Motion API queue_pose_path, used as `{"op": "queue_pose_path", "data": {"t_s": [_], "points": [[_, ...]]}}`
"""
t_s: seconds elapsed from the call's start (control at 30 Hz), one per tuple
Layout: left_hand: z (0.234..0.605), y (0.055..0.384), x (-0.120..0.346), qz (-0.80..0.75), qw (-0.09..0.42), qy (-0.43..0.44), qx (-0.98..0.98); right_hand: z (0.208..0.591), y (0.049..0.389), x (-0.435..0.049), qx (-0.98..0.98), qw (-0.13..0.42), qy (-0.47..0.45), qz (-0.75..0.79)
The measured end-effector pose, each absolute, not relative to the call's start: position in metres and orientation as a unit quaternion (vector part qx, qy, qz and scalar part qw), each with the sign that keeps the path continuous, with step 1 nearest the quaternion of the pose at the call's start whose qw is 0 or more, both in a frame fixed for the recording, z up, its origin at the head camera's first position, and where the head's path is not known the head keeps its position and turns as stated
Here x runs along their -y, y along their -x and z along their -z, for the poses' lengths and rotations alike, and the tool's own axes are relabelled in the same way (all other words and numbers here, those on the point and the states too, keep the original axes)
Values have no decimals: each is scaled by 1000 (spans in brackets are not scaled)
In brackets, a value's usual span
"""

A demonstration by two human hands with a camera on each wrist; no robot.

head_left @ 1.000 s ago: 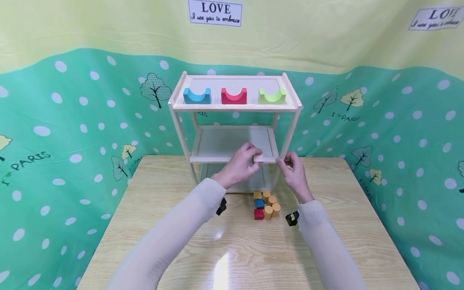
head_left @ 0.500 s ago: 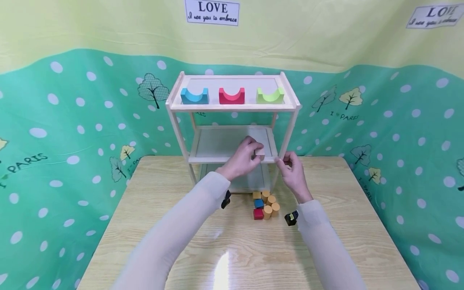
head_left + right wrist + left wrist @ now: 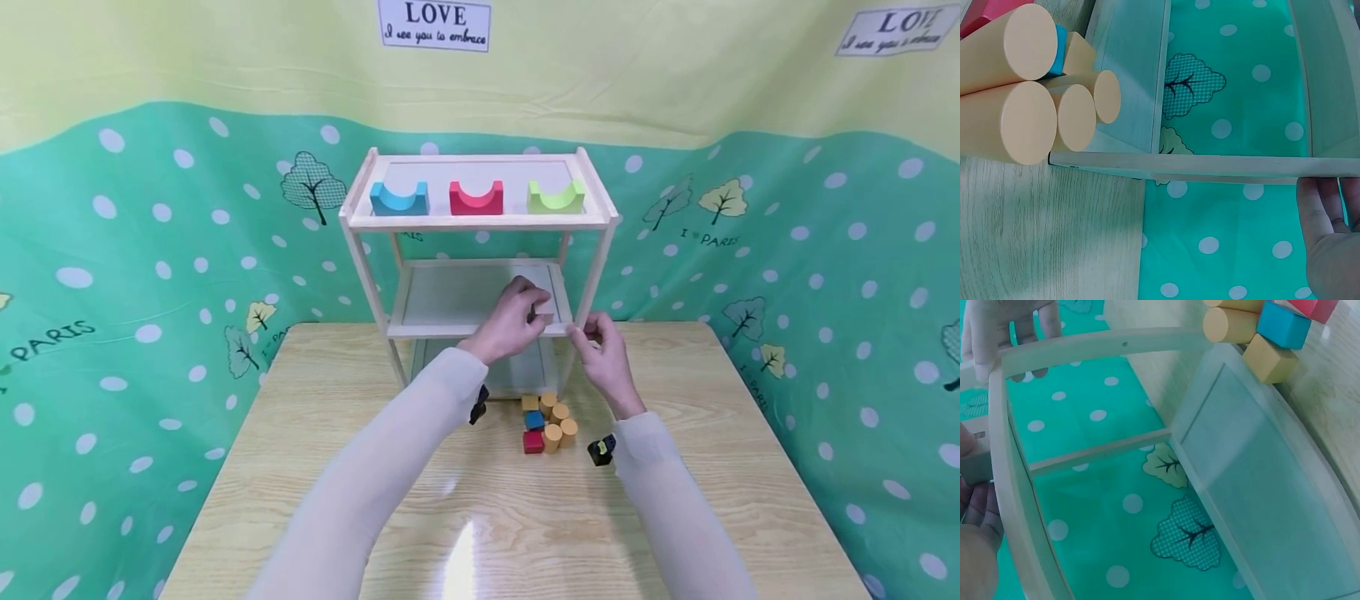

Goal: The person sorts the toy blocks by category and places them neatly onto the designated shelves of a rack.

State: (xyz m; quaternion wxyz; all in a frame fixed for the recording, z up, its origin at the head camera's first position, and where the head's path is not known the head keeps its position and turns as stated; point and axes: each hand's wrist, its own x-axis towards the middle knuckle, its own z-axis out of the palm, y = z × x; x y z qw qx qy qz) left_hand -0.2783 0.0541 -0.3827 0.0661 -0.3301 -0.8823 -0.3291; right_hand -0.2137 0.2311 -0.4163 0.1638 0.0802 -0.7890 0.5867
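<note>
A small three-tier wooden shelf (image 3: 483,223) stands on the table. My left hand (image 3: 512,321) pinches a small pale wooden block (image 3: 545,317) over the right part of the middle shelf board (image 3: 450,300). In the left wrist view the same block (image 3: 977,450) shows at the left edge between thumb and fingers; I cannot tell whether it touches the board. My right hand (image 3: 606,354) grips the right front post, beside the middle board. In the right wrist view its fingers (image 3: 1315,209) lie against that post (image 3: 1229,164).
Blue (image 3: 400,200), red (image 3: 476,200) and green (image 3: 555,198) arch blocks stand in a row on the top board. Before the shelf's foot lie several tan cylinders (image 3: 552,438), a tan cube (image 3: 530,403), a blue cube (image 3: 534,420) and a red cube (image 3: 533,442).
My left hand has moved slightly right and further in over the middle board with the wooden block. The right hand stays at the post.
</note>
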Motion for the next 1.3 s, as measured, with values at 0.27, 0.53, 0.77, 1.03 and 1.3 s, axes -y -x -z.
{"op": "queue_pose_path", "data": {"t_s": [0.27, 0.53, 0.77, 1.03, 1.3], "points": [[385, 282, -62, 327, 74, 335, 881, 417, 214, -231, 786, 166, -85, -589], [386, 284, -65, 323, 66, 328, 885, 416, 214, -231, 788, 164, -86, -588], [387, 285, -67, 321, 70, 330, 885, 417, 214, -232, 788, 173, -88, -584], [387, 285, -67, 327, 67, 324, 885, 417, 214, -232, 789, 182, -92, -580], [389, 285, -66, 329, 70, 321, 885, 415, 213, -231, 791, 166, -83, -583]]}}
